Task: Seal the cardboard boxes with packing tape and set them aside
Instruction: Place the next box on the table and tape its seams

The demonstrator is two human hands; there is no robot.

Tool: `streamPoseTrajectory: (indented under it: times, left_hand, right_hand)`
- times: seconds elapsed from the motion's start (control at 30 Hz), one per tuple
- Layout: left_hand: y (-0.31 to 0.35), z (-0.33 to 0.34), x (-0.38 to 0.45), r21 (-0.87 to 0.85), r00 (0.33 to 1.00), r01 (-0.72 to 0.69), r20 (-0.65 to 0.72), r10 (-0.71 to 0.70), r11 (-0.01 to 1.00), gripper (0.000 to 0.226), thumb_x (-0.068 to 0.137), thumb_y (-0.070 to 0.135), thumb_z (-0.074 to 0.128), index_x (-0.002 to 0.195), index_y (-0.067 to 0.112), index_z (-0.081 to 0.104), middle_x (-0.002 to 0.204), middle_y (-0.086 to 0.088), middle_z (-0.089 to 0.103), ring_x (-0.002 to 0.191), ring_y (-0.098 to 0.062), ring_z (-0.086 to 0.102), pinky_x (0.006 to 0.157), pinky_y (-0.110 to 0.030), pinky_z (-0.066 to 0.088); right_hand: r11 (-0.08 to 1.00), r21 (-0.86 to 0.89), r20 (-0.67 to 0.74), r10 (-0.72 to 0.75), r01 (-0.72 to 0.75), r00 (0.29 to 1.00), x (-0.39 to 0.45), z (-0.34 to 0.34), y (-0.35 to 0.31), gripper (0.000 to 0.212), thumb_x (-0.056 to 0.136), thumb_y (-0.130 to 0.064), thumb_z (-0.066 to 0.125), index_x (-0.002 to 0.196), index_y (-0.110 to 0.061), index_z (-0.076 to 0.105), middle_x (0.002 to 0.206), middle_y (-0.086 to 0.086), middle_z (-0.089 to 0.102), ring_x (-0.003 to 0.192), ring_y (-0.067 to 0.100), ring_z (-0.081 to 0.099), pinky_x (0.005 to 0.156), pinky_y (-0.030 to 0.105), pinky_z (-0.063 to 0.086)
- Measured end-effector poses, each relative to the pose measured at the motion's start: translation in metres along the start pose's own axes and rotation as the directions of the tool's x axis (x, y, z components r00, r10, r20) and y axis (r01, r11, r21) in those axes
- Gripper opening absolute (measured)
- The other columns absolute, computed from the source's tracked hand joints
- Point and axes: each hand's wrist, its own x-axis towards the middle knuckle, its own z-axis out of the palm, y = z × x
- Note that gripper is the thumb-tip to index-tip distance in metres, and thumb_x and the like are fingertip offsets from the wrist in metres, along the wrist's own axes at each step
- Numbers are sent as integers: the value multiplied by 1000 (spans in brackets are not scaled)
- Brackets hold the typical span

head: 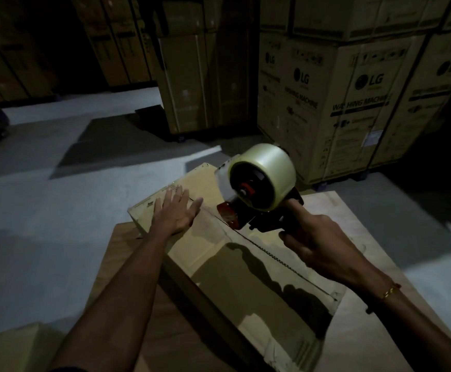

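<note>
My left hand (174, 210) lies flat, fingers straight, pressing the box (235, 253) top near its far left corner. My right hand (318, 242) is wrapped round the handle of the tape gun (256, 208), at about 3 o'clock from the left hand. Hands apart, seam between them.

Hard to read: lighting is dim, and my arms throw shadows across the near half of the box top. The box's near end is cut off by the frame's bottom edge. Handle hidden inside my fist. I can't tell if the gun's red blade end touches the seam or sits just above it. Can't tell if tape is already laid on the seam.

Count: one box under my hands, one tape gun with one clear roll (263, 177), one board (358, 264) under the box. Another carton corner (7, 347) at 7 o'clock, cropped. Stacked cartons (353, 103) at 1 o'clock, printed LG washing machine; more stacks at 11 and 12, too dark to count.

Box runs from 6 o'clock out toward 12, centre frame, both hands over its far half.
</note>
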Motion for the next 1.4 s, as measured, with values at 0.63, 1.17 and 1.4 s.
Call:
streamPoseTrajectory:
  times: [0.63, 1.17, 1.4]
  left_hand:
    - [2, 5, -1, 60, 999, 14, -31, -13, 998, 91, 92, 82, 16, 163, 26, 4, 170, 3, -8, 156, -21, -10, 123, -55, -2]
    - [39, 17, -30, 74, 998, -54, -12, 55, 996, 72, 103, 61, 11, 163, 22, -1, 169, 0, -14, 155, -26, -15, 124, -54, -5]
    - [62, 40, -64, 174, 972, -236, 40, 232, 956, 79, 102, 57, 36, 163, 25, -3, 170, 2, -13, 156, -21, -14, 124, -49, -3]
  right_hand:
    - [991, -115, 151, 80, -63, 985, -17, 24, 35, 58, 96, -26, 64, 128, -54, 26, 106, 2, 72, 75, 16, 66, 67, 47, 56]
    - [977, -189, 233, 142, -99, 962, -19, 27, 34, 57, 99, -20, 61, 142, -38, 29, 95, 0, 67, 72, 14, 62, 66, 37, 56]
    - [982, -166, 249, 128, -88, 960, -18, 25, 32, 63, 97, -17, 61, 145, -39, 26, 102, 4, 69, 77, 20, 64, 71, 47, 57]
